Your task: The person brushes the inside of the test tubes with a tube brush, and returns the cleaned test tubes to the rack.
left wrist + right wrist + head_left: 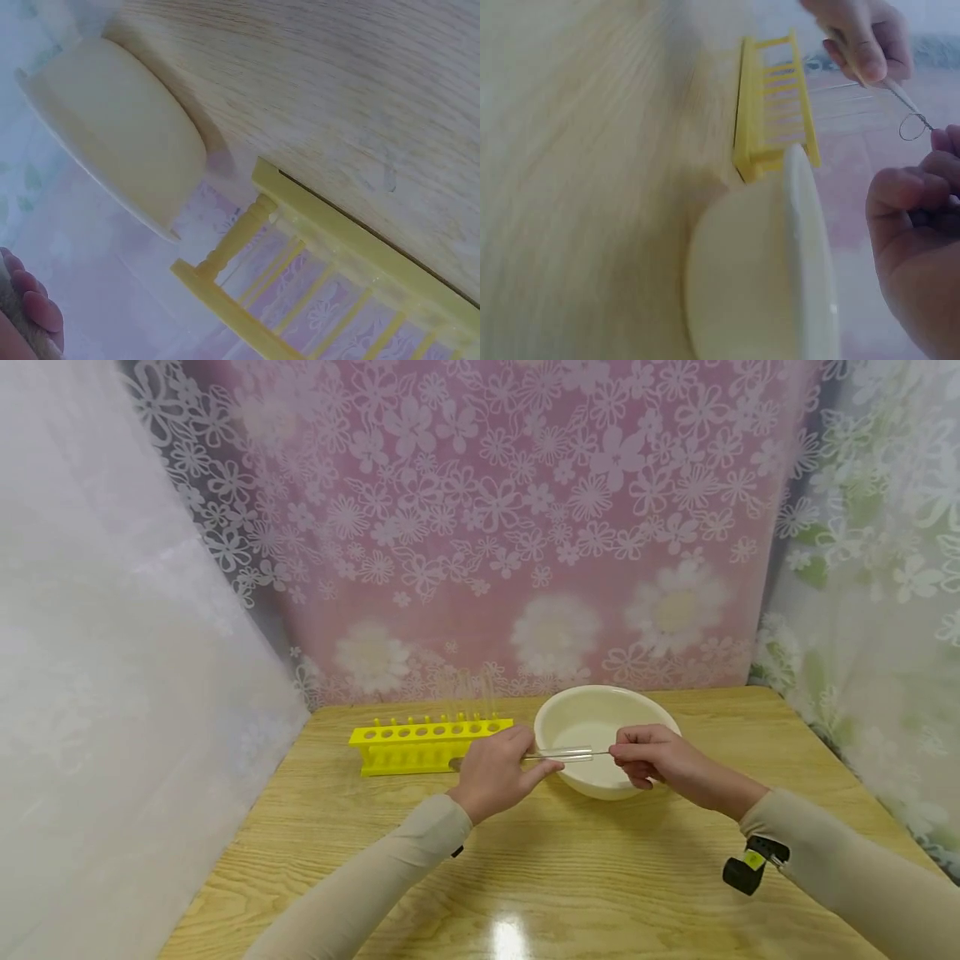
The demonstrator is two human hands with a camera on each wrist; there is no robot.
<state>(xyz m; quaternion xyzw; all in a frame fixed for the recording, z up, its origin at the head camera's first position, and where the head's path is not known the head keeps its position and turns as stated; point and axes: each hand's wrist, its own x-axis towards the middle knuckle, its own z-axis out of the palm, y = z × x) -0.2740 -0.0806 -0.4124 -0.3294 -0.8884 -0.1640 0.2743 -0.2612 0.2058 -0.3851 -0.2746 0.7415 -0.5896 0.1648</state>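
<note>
My left hand (pixel 498 768) grips a clear glass test tube (pixel 573 754), held nearly level in front of the bowl. A test tube brush sits inside the tube, and its thin wire handle (pixel 602 752) comes out of the open end. My right hand (pixel 660 760) pinches that wire over the bowl's near right side. In the right wrist view the wire ends in a twisted loop (pixel 913 127) close to the right fingertips. Only curled fingers (pixel 41 304) of the left hand show at the lower left corner of the left wrist view.
Behind the hands stands a cream basin (pixel 592 702) on the wooden table (pixel 525 877). Left of it is a yellow test tube rack (pixel 412 768), with several clear tubes (pixel 465 689) at its right part. Flowered curtains (pixel 525 527) close off the back and sides.
</note>
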